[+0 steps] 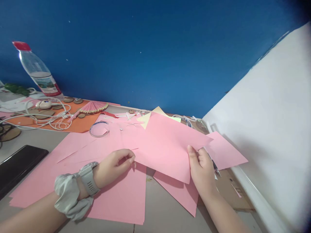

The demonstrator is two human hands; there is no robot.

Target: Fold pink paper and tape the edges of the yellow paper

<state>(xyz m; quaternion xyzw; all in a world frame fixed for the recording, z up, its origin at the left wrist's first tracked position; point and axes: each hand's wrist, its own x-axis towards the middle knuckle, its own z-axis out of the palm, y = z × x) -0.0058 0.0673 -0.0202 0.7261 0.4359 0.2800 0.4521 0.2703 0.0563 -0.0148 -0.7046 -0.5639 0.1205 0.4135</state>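
Note:
A sheet of pink paper [167, 147] is raised above the table, tilted, between my two hands. My right hand [202, 168] grips its right edge, the thumb lying on the front and the fingers behind. At the sheet's lower left corner, my left hand [115, 166] is closed in a pinch, thumb and forefinger together. A grey watch and a pale green scrunchie [70, 195] are on my left wrist. Under my left hand lies a stack of pink paper [116, 204]. Another pink piece [177, 191] rests on the table beneath the raised sheet.
A black phone [21, 166] lies at the left. Behind it are white cables [53, 119], a pink folded fan [93, 106] and a water bottle [41, 71] with a red cap. A clear tape roll [99, 129] sits on the papers. A blue wall [145, 58] bounds the back.

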